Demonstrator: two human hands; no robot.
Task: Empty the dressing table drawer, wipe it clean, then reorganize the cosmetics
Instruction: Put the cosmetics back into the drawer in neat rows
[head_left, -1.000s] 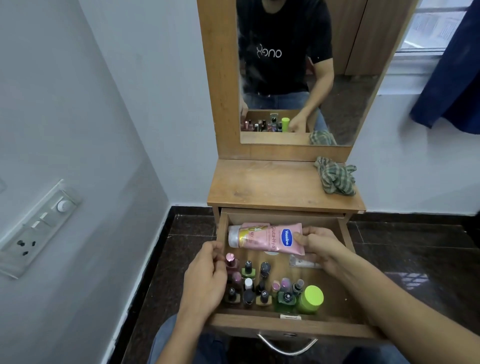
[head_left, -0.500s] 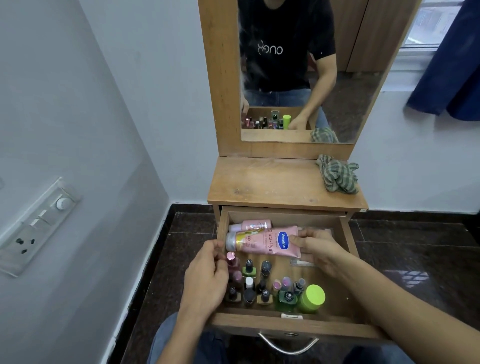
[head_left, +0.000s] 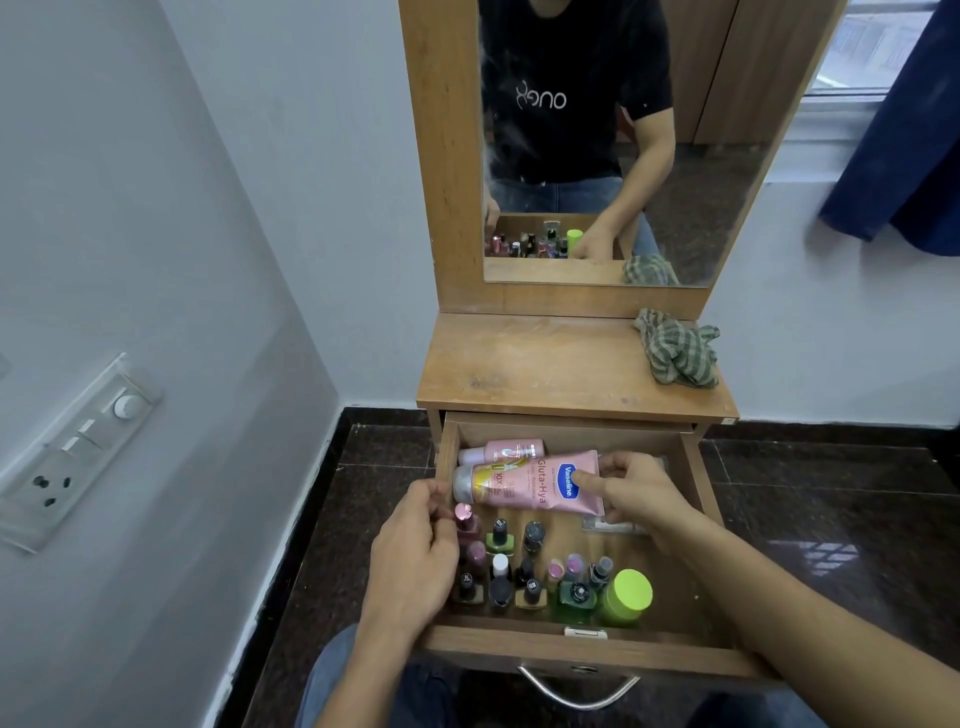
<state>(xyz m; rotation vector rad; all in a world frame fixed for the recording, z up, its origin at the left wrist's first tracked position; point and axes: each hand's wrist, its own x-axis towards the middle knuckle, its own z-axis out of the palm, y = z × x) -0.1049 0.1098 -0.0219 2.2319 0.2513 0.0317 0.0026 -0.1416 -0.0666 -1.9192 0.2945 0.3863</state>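
Looks like the reorganize step: drawer (head_left: 493, 647) is stocked, cloth (head_left: 678, 353) sits on the desk (head_left: 545, 364) at 3 o'clock. Right hand (head_left: 639, 493) grips the lotion tube (head_left: 530, 486) by its flat end. The tube lies crosswise at the drawer's 12 o'clock, just in front of a second tube (head_left: 511, 449). Left hand (head_left: 415, 551) is curled at the 9 o'clock wall by the pink-capped bottle (head_left: 464, 517); can't tell if it grips anything. Nail polish bottles (head_left: 524, 566) stand in rows at 6–7 o'clock, green-lidded jar (head_left: 626, 595) at 5. Next: set the tube flat, let go, don't knock the bottles.
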